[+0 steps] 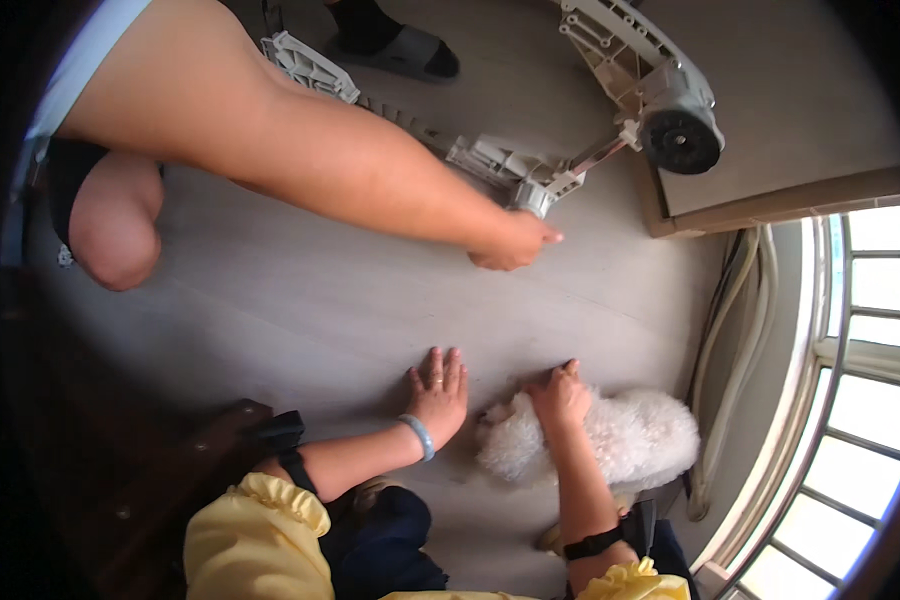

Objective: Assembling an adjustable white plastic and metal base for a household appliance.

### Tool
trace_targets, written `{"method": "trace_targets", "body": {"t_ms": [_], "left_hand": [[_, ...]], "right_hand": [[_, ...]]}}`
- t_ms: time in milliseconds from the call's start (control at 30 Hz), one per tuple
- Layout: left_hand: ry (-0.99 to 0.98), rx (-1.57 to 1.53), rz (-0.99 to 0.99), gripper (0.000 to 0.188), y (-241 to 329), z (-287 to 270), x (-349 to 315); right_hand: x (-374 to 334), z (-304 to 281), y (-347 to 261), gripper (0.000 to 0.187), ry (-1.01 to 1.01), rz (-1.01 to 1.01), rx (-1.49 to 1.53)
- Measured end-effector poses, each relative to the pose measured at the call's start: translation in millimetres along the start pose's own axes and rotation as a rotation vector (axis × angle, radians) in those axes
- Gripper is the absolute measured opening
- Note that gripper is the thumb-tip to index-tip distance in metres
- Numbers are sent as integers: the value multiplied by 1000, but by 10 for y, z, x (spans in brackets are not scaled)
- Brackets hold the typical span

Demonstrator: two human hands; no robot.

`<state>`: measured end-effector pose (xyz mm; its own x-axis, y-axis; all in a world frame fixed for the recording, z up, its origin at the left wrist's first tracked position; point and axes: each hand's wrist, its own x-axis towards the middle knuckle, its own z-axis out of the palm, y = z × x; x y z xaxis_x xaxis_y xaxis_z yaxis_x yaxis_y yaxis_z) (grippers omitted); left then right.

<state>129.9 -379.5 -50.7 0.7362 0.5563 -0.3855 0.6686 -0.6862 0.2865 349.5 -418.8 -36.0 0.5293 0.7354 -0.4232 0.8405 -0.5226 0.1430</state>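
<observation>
My left hand (439, 394) lies on the grey floor (300, 300) with its fingers stretched out and nothing in it. A pale bracelet (419, 436) circles that wrist. My right hand (564, 399) reaches across a white fluffy body (642, 437), a small dog or a plush one; I cannot tell which. Its fingers are curled together just beyond the fur, and what they may pinch is hidden. Ahead, another person's hand (515, 242) points to the right with one finger, close to a white plastic frame (500, 158) on the floor.
A bigger white frame part with a black wheel (681, 139) stands at far right, beside a brown-edged board (790, 203). Pale hoses (738, 370) run along the wall below the barred window (870, 410). A sandalled foot (400, 48) and a bent knee (115, 235) belong to someone else.
</observation>
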Motion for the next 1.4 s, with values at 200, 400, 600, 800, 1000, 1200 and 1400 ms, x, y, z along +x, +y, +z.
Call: {"method": "trace_targets", "body": {"t_ms": [200, 400, 600, 800, 1000, 1200, 1400], "left_hand": [[-53, 36, 7, 51, 6, -149, 26], [-38, 60, 10, 51, 11, -132, 19], [-29, 35, 5, 52, 13, -125, 7], [-26, 32, -3, 51, 1, -102, -3], [-20, 24, 4, 51, 17, -103, 14], [-4, 15, 3, 51, 40, -113, 13], [-1, 32, 14, 49, 78, -70, 94]], "right_hand": [[38, 7, 5, 57, -54, 13, -50], [37, -94, -37, 50, -100, 32, 12], [47, -79, -44, 50, -112, 31, -13], [22, -102, -78, 52, -116, 27, -25], [44, 21, 16, 49, -39, 4, -87], [29, -9, 32, 48, -25, 10, -74], [44, -149, 39, 53, -101, 21, -47]]}}
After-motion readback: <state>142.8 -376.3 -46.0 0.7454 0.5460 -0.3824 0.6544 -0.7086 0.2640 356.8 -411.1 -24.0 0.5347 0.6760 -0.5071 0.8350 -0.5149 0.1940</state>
